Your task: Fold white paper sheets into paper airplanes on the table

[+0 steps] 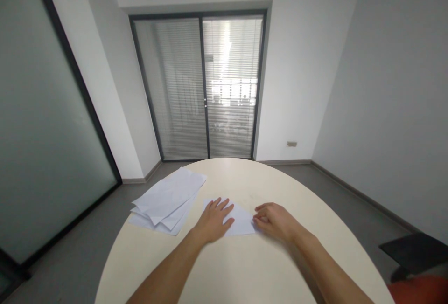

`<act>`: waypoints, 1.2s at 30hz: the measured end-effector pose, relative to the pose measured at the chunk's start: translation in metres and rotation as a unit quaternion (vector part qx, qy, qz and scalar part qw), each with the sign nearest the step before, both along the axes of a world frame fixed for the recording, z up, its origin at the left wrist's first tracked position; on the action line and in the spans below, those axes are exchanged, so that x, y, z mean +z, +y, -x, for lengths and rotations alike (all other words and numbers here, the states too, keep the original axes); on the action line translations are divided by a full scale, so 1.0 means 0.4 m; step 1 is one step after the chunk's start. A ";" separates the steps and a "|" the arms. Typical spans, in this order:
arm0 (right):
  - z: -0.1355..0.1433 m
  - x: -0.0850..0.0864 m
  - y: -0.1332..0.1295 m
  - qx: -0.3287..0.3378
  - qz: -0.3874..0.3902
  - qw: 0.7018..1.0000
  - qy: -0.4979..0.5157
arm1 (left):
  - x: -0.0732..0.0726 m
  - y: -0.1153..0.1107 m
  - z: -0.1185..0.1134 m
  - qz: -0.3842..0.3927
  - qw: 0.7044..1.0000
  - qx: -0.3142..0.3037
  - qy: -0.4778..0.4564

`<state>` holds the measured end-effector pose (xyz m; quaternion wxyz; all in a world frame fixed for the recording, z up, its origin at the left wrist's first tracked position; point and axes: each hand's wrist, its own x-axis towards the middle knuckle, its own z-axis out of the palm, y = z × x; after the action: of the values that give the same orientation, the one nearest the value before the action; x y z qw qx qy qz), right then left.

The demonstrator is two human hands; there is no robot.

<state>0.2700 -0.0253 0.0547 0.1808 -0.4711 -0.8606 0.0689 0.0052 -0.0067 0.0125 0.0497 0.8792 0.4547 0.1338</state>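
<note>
A folded piece of white paper (241, 221) lies flat on the pale round table (224, 271), narrowing toward its right side. My left hand (214, 220) rests on the paper's left part with the fingers spread, covering some of it. At the paper's right end, my right hand (271, 219) is closed, its thumb and fingertips pinching the corner. The right fingertips partly hide that corner.
A loose stack of white paper sheets (171, 199) sits at the table's left edge. Beyond the table is a glass door with blinds (229, 85). A dark chair part (416, 250) and something red-orange (420, 290) are at the lower right.
</note>
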 end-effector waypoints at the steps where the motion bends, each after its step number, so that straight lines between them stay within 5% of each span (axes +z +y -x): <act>1: 0.005 0.003 -0.001 0.004 -0.002 1.000 -0.006 | 0.002 -0.001 0.000 -0.002 1.000 -0.008 -0.001; 8: 0.057 -0.008 -0.006 0.095 -0.031 0.995 0.014 | 0.020 -0.022 -0.007 0.009 0.998 -0.059 -0.008; 15: 0.040 -0.025 0.016 0.108 -0.034 0.994 -0.003 | 0.002 -0.015 -0.024 0.023 0.999 0.034 -0.007; 25: 0.087 -0.031 0.001 0.121 -0.018 0.992 0.033 | -0.010 -0.021 -0.033 -0.002 0.998 0.061 -0.010; 36: 0.045 -0.043 0.024 -0.018 -0.034 0.999 -0.022 | 0.019 -0.042 -0.039 0.002 0.998 -0.027 -0.052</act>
<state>0.2520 -0.0155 0.0376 0.1787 -0.4814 -0.8577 0.0264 0.0207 -0.0234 0.0203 0.0790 0.8828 0.4279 0.1769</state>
